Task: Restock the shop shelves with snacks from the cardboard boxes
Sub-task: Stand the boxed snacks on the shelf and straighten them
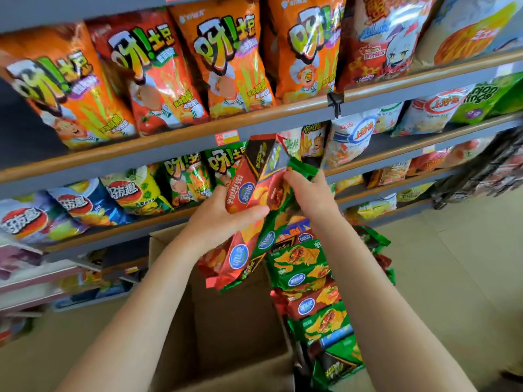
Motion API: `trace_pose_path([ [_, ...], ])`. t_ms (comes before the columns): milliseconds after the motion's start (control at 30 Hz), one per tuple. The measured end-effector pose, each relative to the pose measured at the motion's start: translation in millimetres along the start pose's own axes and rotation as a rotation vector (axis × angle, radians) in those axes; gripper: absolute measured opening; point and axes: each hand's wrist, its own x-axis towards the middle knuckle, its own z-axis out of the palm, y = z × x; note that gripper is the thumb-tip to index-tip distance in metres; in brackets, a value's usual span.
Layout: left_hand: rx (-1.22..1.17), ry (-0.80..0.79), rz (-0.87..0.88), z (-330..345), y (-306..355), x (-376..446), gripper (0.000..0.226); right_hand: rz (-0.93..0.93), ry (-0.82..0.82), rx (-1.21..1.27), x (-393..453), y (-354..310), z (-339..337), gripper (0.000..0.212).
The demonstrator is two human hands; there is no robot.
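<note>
Far left of the hands, the low shelves (34,278) blur and their goods cannot be made out. The left hand (218,213) grips a red packet (240,190), thumb across its front; more packets hang beneath, partly hidden by the wrist. The right hand (308,193) pinches a green packet (302,168) at its top edge, fingers hidden behind it. Below both hands sits the box (226,321), its near edge cut off; packets (314,292) are stacked along its right side. Orange bags (226,58) line the shelf above.

Head view looks forward and down, close to shelves (254,128)
</note>
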Motion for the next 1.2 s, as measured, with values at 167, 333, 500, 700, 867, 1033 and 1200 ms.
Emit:
trace_pose_path([
  [167,-0.573,-0.191,-0.128,-47,-69,-52,0.039,0.035,-0.025,-0.101,-53,0,78,0.074],
  [333,-1.069,-0.218,-0.427,-111,-161,-117,0.042,-0.002,-0.160,-0.169,-127,-16,198,0.087],
  [500,-1.305,-0.023,-0.390,-191,-226,-153,0.045,0.016,-0.284,-0.124,-181,-4,289,0.093],
  [700,-1.412,-0.005,-0.285,-243,-251,-172,0.042,0.009,-0.563,-0.080,-246,5,329,0.040],
  [867,-1.302,0.007,-0.257,-247,-235,-169,0.036,0.106,-0.609,0.091,-246,9,321,0.050],
  [1033,-1.240,0.042,-0.282,-233,-216,-161,0.037,0.188,-0.602,0.262,-224,10,284,0.037],
  [1200,-1.193,0.192,-0.277,-214,-203,-151,0.037,0.138,-0.527,0.263,-196,22,269,0.052],
])
